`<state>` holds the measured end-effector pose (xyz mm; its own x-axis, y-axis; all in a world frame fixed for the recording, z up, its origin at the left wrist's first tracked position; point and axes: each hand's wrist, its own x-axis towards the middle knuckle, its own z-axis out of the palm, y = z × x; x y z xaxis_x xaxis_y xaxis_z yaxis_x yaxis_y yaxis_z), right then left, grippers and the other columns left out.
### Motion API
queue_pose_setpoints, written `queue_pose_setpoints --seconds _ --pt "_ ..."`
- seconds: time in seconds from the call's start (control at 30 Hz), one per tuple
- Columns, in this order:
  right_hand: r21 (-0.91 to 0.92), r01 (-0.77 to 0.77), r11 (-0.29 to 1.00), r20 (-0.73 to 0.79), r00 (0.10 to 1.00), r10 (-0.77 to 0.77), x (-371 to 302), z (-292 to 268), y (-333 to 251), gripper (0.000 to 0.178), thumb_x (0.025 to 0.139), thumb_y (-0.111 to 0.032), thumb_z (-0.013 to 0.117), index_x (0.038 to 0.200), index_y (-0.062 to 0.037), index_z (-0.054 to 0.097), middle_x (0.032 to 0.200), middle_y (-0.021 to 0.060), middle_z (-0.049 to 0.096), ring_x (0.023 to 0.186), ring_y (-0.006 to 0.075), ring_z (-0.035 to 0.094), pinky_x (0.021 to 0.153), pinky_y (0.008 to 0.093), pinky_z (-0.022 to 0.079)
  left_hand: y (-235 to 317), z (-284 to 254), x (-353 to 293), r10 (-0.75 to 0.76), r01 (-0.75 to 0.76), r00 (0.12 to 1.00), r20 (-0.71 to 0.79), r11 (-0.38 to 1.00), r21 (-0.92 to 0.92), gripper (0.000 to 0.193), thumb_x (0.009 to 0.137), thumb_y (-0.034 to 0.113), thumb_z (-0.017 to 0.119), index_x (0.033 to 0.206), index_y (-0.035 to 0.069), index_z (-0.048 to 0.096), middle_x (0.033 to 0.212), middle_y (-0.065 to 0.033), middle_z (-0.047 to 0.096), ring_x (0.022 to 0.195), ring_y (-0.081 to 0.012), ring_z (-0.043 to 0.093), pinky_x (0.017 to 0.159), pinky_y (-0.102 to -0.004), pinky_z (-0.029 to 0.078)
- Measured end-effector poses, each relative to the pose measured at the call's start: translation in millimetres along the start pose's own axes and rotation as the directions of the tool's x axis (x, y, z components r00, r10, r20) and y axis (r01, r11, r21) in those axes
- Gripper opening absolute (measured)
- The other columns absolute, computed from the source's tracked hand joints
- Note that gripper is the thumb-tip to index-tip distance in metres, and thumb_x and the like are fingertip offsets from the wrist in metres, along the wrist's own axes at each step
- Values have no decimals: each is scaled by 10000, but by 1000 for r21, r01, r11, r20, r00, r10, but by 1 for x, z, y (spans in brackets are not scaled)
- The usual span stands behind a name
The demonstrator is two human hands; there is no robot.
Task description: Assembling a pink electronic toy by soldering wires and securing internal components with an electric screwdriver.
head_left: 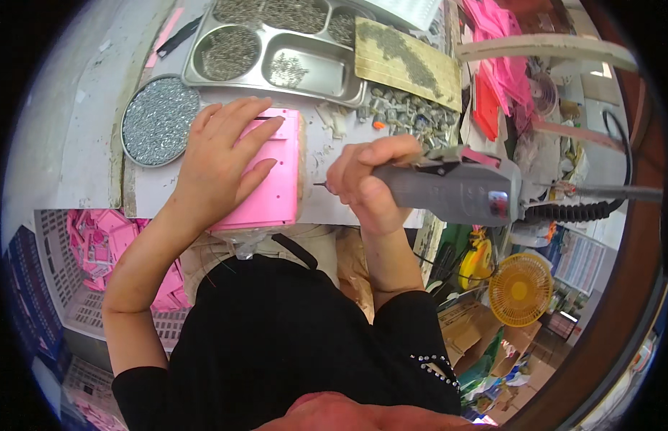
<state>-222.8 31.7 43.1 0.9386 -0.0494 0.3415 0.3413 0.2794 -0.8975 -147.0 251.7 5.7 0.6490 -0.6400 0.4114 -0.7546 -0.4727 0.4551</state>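
Brt pic, fisheye warp, blk corners

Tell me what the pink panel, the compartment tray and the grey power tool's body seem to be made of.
Pink panel: probably plastic, smooth and satin, given its even colour and clean holes. Compartment tray: likely polished steel, going by bright reflections and metallic grey. Power tool body: apparently hard plastic, fairly matte, with soft highlights.

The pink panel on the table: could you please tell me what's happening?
The person's left hand rests on the pink panel, while the right hand holds a grey power screwdriver, its bit clear of the panel's right edge. A dish of small metal pieces sits to the left, a steel tray beyond.
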Motion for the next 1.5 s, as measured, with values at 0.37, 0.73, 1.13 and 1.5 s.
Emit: queue_pose_setpoints --seconds 0.37,0.73,1.13,1.5 --pt "-114 94 989 56 995 -88 27 -12 32 287 963 -136 690 1139 -19 496 657 60 538 533 144 495 522 318 460 -1 11 -3 -34 28 994 107 998 58 563 846 229 769 1366 95 603 1366 -114 593 1343 -315 537 1146 -536 367" --pt "-243 147 959 98 987 -126 43 -9 43 206 943 -40 669 1059 -25 499 737 83 594 586 134 552 528 298 480 -1 15 -4 -31 27 996 78 998 57 543 846 249 771 1336 79 610 1371 -130 601 1335 -350 546 1145 -540 369" --pt "-215 171 961 110 982 -151 45 -4 38 233 968 -95 671 1097 -17 492 673 56 555 545 132 516 502 297 453 -1 15 -3 -22 19 998 53 998 63 542 841 251 768 1333 83 617 1333 -106 605 1322 -306 535 1139 -523 361" --pt "-32 -57 998 98 993 60 -15 -1 3 307 967 -178 712 1130 -34 496 623 13 491 539 129 468 520 312 427 -13 16 8 -37 35 998 52 999 34 447 864 246 747 1269 103 622 1265 -90 618 1232 -283 563 1108 -480 335"
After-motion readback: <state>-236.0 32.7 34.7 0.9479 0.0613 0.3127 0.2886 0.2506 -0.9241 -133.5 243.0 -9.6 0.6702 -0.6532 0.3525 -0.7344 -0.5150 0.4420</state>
